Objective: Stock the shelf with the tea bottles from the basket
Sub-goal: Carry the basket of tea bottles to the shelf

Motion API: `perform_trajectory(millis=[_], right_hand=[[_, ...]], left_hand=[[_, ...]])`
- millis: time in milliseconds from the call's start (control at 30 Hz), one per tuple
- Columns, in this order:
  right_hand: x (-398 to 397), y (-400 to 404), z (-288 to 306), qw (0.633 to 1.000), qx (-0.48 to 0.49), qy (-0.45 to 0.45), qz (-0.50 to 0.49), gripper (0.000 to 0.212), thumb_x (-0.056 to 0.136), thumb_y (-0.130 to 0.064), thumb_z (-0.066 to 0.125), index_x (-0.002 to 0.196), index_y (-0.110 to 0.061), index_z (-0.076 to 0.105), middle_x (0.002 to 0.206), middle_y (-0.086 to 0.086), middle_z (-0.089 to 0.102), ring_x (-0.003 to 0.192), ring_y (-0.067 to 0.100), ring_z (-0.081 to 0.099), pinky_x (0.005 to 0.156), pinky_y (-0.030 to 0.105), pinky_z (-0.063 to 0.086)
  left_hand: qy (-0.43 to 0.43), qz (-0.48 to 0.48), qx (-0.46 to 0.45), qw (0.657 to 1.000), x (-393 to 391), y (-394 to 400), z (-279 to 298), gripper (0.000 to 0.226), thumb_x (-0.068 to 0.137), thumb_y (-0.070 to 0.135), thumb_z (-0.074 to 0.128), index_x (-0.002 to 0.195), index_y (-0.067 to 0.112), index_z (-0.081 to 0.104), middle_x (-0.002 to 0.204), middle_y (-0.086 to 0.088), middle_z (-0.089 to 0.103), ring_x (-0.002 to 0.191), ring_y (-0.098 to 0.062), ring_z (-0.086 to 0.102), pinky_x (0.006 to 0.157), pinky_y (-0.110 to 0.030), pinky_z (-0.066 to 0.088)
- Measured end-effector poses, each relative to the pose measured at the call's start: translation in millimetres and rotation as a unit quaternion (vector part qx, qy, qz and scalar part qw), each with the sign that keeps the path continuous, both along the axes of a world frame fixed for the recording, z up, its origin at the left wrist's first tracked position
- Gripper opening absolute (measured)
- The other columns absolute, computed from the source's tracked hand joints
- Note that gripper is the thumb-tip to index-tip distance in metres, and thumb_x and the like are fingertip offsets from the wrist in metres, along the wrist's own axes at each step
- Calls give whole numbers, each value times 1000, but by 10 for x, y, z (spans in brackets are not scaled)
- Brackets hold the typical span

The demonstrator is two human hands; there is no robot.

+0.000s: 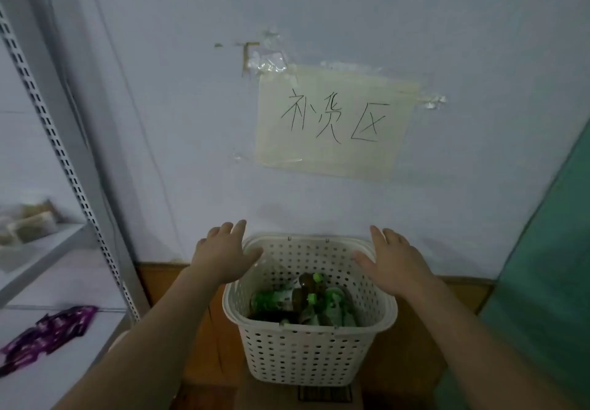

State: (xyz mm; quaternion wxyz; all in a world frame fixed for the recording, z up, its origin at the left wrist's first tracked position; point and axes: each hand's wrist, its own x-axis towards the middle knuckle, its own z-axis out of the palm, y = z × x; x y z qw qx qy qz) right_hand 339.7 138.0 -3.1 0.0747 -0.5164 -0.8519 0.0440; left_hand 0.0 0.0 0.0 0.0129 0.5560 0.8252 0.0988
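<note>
One perforated white plastic basket (pixel 311 350), round-cornered, sits between the left hand (pixel 225 255) and right hand (pixel 394 264); both hands hover flat with fingers spread, grasping nothing. Below them lie about four green-capped tea bottles (pixel 306 304), jumbled. Left of the left hand stands one grey metal shelf (pixel 48 247), bearing one purple crinkled packet (pixel 48 334).

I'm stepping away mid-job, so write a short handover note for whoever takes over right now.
Left hand open, over the left rim of the white perforated plastic basket. Right hand open, over its right rim. Neither holds anything.
Green-capped tea bottles lie piled in the basket, which sits by the wall below the handwritten paper sign.
Grey metal shelf stands to the left; no tea bottles visible on it.
Done: nothing visible. Left: move all bottles to the shelf.
</note>
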Motion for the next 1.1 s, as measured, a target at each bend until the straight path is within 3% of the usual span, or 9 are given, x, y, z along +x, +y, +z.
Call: perform_trajectory(millis=[267,467,533,667,767,867,933,1000,1100], right_hand=[[8,543,-911,997,-57,-32,-49,95,102,-81,25,174,-22,3,179,14,18,159,37,29,125,54,36],[45,851,-1469,988,-109,-10,-109,100,98,-87,21,173,-26,-4,179,17,14,160,40,26,124,58,37],[69,957,-1584,984,-126,13,-125,98,101,-82,29,173,-25,-2,177,17,17,158,41,28,124,56,37],[53,1101,-1742,965,-161,151,-144,84,108,-59,49,173,-18,15,164,21,41,144,38,49,113,45,45],[89,1129,-1847,954,-172,199,-146,72,112,-48,47,173,-24,16,153,20,54,131,39,60,101,44,51],[141,1148,-1878,950,-194,203,-138,66,115,-40,40,174,-33,10,146,18,60,123,40,63,93,42,51],[162,1162,-1877,947,-201,204,-144,64,116,-39,38,172,-42,6,136,16,65,113,37,67,90,44,56],[154,1159,-1865,939,-222,209,-161,64,116,-40,36,169,-52,2,117,11,67,95,33,70,85,49,62],[158,1147,-1849,935,-227,215,-165,64,116,-42,37,168,-57,2,99,5,65,82,28,70,77,47,63]], left_hand=[[-60,-3,-50,997,-367,445,-960,96,99,76,42,171,23,7,172,-9,27,154,-37,32,120,-58,40],[-113,12,-77,991,-534,730,-1409,95,103,67,49,171,18,5,174,-10,19,159,-40,23,122,-57,38],[-132,16,-81,988,-547,818,-1533,93,104,62,53,170,17,6,173,-12,18,156,-43,27,119,-56,41],[-182,81,-37,979,-510,925,-1698,91,106,54,53,171,11,5,174,-15,18,149,-40,44,105,-52,53],[-189,103,-6,976,-531,916,-1764,77,110,40,49,170,12,11,172,-18,26,134,-41,57,90,-49,56],[-216,89,5,972,-621,870,-1777,70,111,30,48,172,22,13,166,-19,36,112,-36,69,86,-47,60],[-251,93,8,963,-661,791,-1794,72,111,26,48,171,38,10,152,-19,47,89,-27,73,78,-49,66],[-267,113,13,957,-660,725,-1816,76,110,25,49,168,51,7,139,-18,54,83,-24,71,74,-51,67],[-287,140,21,948,-627,718,-1802,74,111,25,48,166,54,9,109,-13,67,70,-28,72,64,-52,66]])
